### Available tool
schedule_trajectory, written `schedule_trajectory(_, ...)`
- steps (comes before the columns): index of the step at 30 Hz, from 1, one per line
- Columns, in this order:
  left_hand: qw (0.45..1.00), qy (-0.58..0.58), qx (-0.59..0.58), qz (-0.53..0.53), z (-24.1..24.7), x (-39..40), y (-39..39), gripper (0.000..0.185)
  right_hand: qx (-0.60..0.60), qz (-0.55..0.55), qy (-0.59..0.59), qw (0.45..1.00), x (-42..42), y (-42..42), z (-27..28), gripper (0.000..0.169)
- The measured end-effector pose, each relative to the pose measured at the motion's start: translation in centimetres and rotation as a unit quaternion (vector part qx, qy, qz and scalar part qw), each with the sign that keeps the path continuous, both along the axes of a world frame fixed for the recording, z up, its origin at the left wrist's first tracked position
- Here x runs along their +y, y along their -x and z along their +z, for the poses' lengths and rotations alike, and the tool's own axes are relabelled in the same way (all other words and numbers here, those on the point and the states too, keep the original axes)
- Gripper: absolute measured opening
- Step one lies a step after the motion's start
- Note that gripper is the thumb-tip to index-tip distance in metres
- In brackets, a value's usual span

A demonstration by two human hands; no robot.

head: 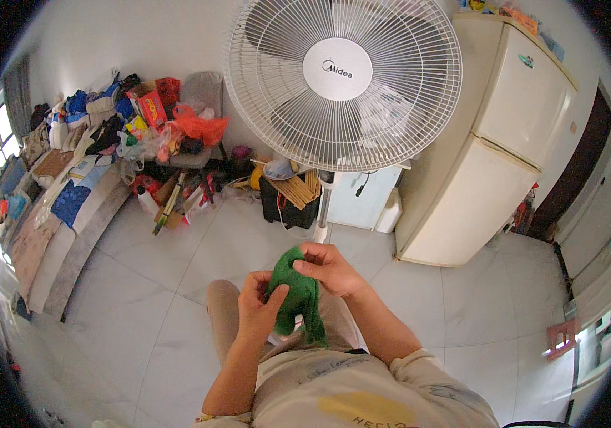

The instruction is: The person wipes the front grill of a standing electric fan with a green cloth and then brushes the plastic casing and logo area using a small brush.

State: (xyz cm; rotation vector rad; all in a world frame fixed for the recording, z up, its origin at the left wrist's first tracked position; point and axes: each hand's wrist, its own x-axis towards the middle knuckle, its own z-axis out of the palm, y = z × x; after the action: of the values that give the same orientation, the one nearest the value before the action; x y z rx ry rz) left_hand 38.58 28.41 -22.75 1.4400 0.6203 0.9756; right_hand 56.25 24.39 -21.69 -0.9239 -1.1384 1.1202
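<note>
A piece of soft green fabric is held up in front of my lap, its lower part hanging in loose folds over my beige trousers. My left hand pinches its left edge between thumb and fingers. Higher up, my right hand grips the top right edge, thumb on the near side. The two hands are a little apart, with the fabric spanning between them. What kind of item the fabric is, I cannot tell.
A white Midea standing fan looms close ahead. Right of it stands a cream refrigerator. A cluttered sofa and a grey chair loaded with bags are at left. A black box with wooden sticks on it sits behind the fan pole.
</note>
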Motion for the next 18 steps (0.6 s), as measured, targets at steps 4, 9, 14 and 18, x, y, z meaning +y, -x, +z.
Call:
schedule_trajectory(4,0.999,0.036,0.003,0.014,0.5,0.1,0.8,0.025,-0.061,-0.021,0.020,0.998,0.9,1.4,0.5,0.010)
schedule_trajectory(9,0.997,0.047,0.049,0.033,2.0,0.8,1.7,0.026,-0.114,-0.044,-0.031,0.992,3.1,2.0,-0.1,0.012)
schedule_trajectory(14,0.993,0.037,0.111,0.034,0.0,2.9,3.6,0.019,-0.069,-0.027,-0.013,0.997,6.4,3.7,0.9,0.013)
schedule_trajectory(18,0.991,0.043,0.115,0.059,-1.5,4.8,4.5,0.016,-0.040,-0.026,0.013,0.999,9.0,4.2,0.7,0.013)
